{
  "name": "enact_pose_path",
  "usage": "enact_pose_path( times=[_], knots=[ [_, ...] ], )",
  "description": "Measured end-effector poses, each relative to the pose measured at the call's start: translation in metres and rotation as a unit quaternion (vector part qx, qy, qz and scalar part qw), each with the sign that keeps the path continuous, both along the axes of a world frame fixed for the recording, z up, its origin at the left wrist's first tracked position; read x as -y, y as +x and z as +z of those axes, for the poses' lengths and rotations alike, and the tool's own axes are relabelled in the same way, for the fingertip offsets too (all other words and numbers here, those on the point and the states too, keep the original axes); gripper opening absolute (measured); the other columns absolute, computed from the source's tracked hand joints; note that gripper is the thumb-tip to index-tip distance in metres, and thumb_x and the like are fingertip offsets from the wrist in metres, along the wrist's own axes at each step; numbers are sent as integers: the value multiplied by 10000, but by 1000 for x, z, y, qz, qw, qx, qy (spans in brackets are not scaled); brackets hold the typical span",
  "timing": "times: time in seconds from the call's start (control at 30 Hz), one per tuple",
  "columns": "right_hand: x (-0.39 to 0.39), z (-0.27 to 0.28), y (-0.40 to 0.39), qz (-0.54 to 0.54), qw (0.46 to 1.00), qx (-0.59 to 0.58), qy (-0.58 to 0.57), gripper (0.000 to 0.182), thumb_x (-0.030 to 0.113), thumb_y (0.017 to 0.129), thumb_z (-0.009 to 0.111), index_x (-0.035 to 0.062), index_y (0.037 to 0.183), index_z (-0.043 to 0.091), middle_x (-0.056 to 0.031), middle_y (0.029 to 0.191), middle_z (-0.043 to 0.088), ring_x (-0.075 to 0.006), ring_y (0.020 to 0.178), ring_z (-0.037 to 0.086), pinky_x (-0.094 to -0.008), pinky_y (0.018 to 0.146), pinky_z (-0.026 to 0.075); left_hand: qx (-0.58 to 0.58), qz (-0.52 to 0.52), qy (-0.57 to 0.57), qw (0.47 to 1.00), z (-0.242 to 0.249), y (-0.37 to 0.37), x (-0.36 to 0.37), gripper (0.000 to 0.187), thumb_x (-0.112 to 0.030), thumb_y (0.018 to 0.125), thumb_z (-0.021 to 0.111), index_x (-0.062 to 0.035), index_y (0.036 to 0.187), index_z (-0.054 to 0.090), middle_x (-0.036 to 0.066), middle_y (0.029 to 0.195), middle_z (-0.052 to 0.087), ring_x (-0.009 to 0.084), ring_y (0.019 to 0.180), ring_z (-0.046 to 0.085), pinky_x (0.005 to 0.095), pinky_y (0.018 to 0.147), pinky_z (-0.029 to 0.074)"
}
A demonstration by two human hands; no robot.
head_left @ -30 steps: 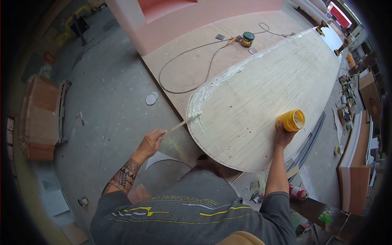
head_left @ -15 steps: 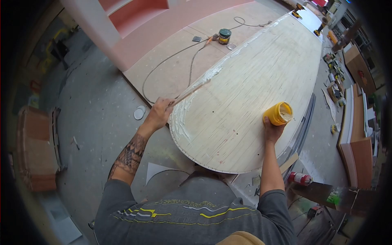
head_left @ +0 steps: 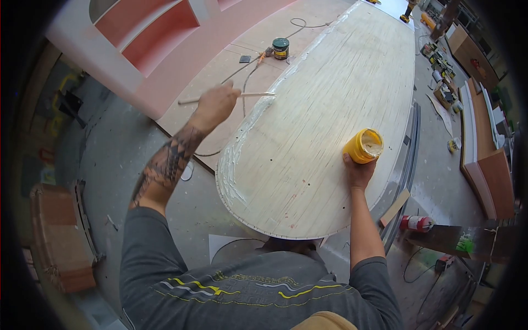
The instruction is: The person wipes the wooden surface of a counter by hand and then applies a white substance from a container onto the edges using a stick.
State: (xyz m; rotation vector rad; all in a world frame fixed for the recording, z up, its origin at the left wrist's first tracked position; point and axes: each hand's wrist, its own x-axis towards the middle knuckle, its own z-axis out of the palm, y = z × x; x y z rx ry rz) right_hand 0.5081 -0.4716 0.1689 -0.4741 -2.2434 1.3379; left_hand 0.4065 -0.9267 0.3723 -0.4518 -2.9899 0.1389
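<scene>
My left hand (head_left: 219,105) is closed around a thin wooden stick (head_left: 256,94), whose far tip meets the left edge of a long pale wooden panel (head_left: 308,115). White paste (head_left: 235,159) is smeared in a band along that edge and around the near curve. Over the panel's right side, my right hand (head_left: 360,171) grips a yellow tub (head_left: 355,147) from below. The tub is tilted, and cream-coloured paste shows in its open mouth. Whether its base touches the panel is hidden by the hand.
A pink curved shelf unit (head_left: 165,55) stands at the upper left. Beside the panel are a dark green can (head_left: 280,48) and a hose (head_left: 246,91). On the right lie grey strips (head_left: 408,165), a wood offcut (head_left: 395,208) and a red canister (head_left: 416,223).
My left hand has moved up and away along the panel's left edge, turning the stick closer to level. The tub stays in my right hand. The camera view has shifted.
</scene>
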Motion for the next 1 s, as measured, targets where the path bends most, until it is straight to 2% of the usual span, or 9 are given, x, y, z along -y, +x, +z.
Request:
enact_pose_path(
  times=[0.03, 0.23, 0.33, 0.53, 0.6, 0.77, 0.87, 0.97, 1.0],
  knots=[
    [-1, -1, 0, -4, 1000, 10, 11, 964, 372, 666, 983, 81, 1444, 491, -160, 1373, 627, -377, 1319, 596, -481, 1136, 492, -26, -50, -53, 997, 9, -15, -8, 189, -134, 1016, 605, -100, 1075, 781, 154, 1010, 673, 369, 976, 749, 488, 833, 613],
    [3, 6, 3, -22, 998, 46, 47, 970, 380, 657, 991, 95, 1428, 474, -174, 1350, 630, -399, 1297, 590, -508, 1116, 504, 25, -102, -176, 979, 38, -77, -75, 160, -109, 983, 643, -67, 967, 797, 136, 1050, 742, 330, 935, 772, 470, 787, 624],
    [5, 11, 5, -21, 997, 51, 47, 982, 377, 658, 992, 97, 1437, 466, -169, 1346, 638, -402, 1293, 588, -510, 1116, 506, 61, -110, -218, 968, 48, -80, -99, 172, -123, 998, 661, -69, 1046, 817, 139, 1101, 820, 331, 999, 811, 444, 790, 664],
    [6, 16, 7, 2, 999, 32, 41, 993, 364, 676, 983, 103, 1475, 454, -156, 1347, 648, -412, 1275, 584, -526, 1097, 509, 100, -43, -160, 981, 54, -51, -104, 188, -106, 994, 636, -35, 1030, 807, 159, 1060, 816, 361, 991, 802, 476, 790, 661],
    [3, 16, 8, 15, 999, 11, 34, 1000, 363, 680, 979, 107, 1489, 450, -156, 1351, 646, -415, 1270, 583, -534, 1094, 506, 97, -51, -188, 976, 38, -44, -84, 187, -106, 986, 638, -32, 1021, 807, 164, 1041, 812, 367, 986, 799, 480, 792, 659],
    [0, 30, 10, 40, 998, 38, 29, 1019, 375, 695, 959, 129, 1530, 427, -135, 1376, 638, -408, 1287, 574, -539, 1123, 475, 152, -3, -277, 949, 76, 29, -81, 178, -118, 964, 655, -46, 1002, 813, 160, 1006, 804, 373, 961, 794, 484, 794, 648],
    [-1, 29, 10, 48, 998, 37, 28, 1012, 378, 712, 948, 142, 1543, 420, -113, 1420, 615, -391, 1334, 552, -542, 1149, 452, 194, 45, -253, 947, 95, 83, -75, 165, -95, 932, 684, -83, 1020, 823, 139, 1021, 806, 358, 991, 787, 483, 831, 635],
    [-2, 26, 9, 49, 998, 33, 25, 1012, 382, 722, 944, 156, 1556, 416, -105, 1467, 587, -380, 1375, 529, -551, 1167, 433, 215, 183, -160, 946, 119, 140, -83, 257, -20, 875, 710, -115, 1080, 833, 118, 1045, 806, 332, 1040, 767, 465, 880, 609],
    [-2, 25, 9, 62, 997, 37, 21, 1012, 382, 722, 944, 156, 1556, 416, -105, 1467, 587, -380, 1375, 529, -551, 1167, 433, 221, 194, -162, 942, 121, 160, -85, 257, -20, 875, 710, -115, 1080, 833, 118, 1045, 806, 332, 1040, 767, 465, 880, 609]
  ],
)
